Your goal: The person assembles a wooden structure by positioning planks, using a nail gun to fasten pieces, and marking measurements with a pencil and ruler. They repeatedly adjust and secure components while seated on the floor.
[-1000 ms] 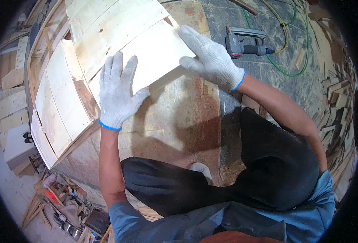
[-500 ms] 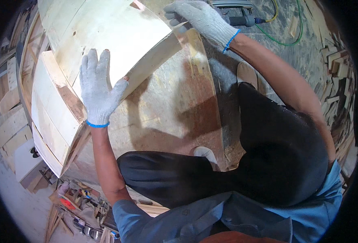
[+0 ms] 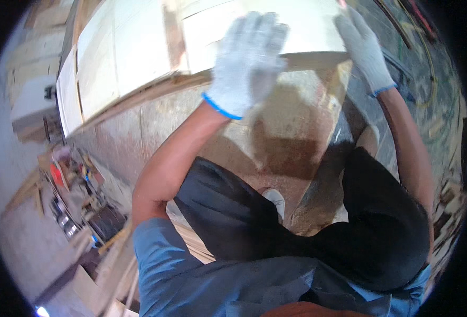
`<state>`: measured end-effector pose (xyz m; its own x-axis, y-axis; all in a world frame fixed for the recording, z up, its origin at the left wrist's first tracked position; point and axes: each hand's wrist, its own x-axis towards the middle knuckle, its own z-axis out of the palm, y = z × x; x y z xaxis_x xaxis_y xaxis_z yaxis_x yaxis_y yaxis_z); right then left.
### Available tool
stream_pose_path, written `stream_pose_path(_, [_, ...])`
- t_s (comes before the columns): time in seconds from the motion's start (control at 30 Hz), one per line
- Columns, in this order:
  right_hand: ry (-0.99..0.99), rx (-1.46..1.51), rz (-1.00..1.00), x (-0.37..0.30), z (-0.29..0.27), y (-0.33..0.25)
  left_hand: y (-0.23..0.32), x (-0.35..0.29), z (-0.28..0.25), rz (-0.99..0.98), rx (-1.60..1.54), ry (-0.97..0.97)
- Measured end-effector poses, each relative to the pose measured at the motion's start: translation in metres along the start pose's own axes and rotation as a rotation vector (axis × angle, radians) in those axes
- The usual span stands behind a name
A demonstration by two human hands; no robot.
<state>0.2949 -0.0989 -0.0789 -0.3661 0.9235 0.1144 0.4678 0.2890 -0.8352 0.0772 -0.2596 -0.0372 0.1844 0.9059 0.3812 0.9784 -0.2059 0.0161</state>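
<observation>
A pale, curved plywood panel (image 3: 307, 29) lies across the top of the view on a bent wooden form. My left hand (image 3: 249, 63), in a white knit glove with a blue cuff, is over the panel's near edge. Its fingers are stretched out and nothing is in it. At the panel's right end is my right hand (image 3: 362, 50), gloved alike, its fingers extended along that end; whether the fingertips touch the wood I cannot tell. Left of my left hand, more pale panel sections (image 3: 112, 53) continue, with a brown strip (image 3: 175, 39) between sections.
A worn plywood board (image 3: 291, 111) extends under the form toward my feet. Cluttered tools and scraps (image 3: 80, 195) lie on the floor at left. A yellow hose (image 3: 433, 79) runs at far right, near piled wood offcuts (image 3: 450, 206). Wood strips (image 3: 194, 240) lie beside my leg.
My view has turned, so the panel now runs across the top. Against it, my left hand has moved to the near edge. My right hand remains near the right end.
</observation>
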Motion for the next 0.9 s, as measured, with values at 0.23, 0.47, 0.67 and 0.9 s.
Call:
stream_pose_path(0.23, [-0.144, 0.104, 0.126, 0.001, -0.003, -0.015, -0.014, -0.018, -0.001, -0.027, -0.027, 0.122])
stream_pose_path(0.47, [-0.124, 0.131, 0.178, -0.004, -0.001, -0.038, -0.026, -0.021, 0.002, -0.008, -0.086, 0.141])
stream_pose_path(0.67, [-0.123, 0.078, 0.151, 0.000, -0.002, -0.019, -0.026, -0.019, -0.001, -0.008, -0.103, 0.110])
stream_pose_path(0.9, [0.004, 0.035, 0.119, -0.006, 0.006, -0.030, -0.028, -0.018, -0.004, 0.035, -0.098, 0.117])
